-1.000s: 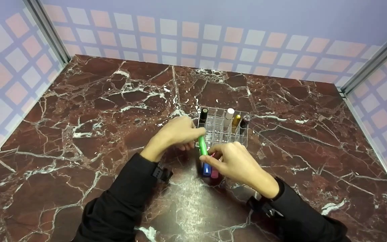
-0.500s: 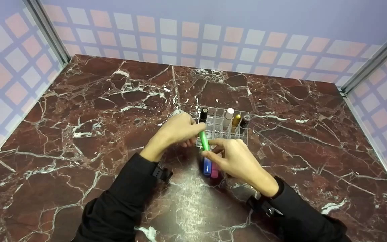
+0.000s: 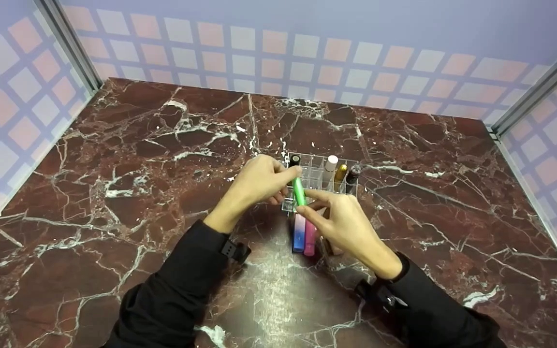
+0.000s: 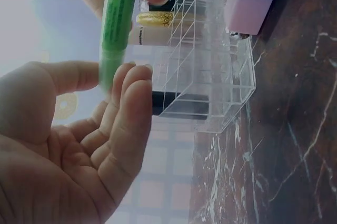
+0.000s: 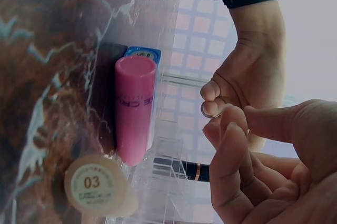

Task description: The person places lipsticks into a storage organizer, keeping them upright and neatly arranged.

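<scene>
My left hand (image 3: 261, 181) and right hand (image 3: 344, 215) hold a slim green cosmetic tube (image 3: 299, 192) between them, over the front left of a clear compartment organizer (image 3: 313, 180). Fingers and thumb of the left hand pinch its far end, the right hand's its near end. In the left wrist view the tube (image 4: 118, 21) shows dark print and a paler, see-through end at the left hand. Below the hands, in front of the organizer, lie a blue-and-pink box (image 3: 299, 239) and a pink tube (image 3: 309, 241), side by side.
Upright in the organizer stand a black tube (image 3: 295, 160), a white-capped one (image 3: 331, 163), a gold one (image 3: 341, 173) and a dark one (image 3: 354, 173). A beige bottle (image 5: 95, 184) marked 03 lies beside the pink tube. Patterned panels (image 3: 307, 63) border the marble table (image 3: 162, 121).
Both hands have moved away from the body and slightly right with the green tube. More of the blue-and-pink box and the pink tube now shows below them.
</scene>
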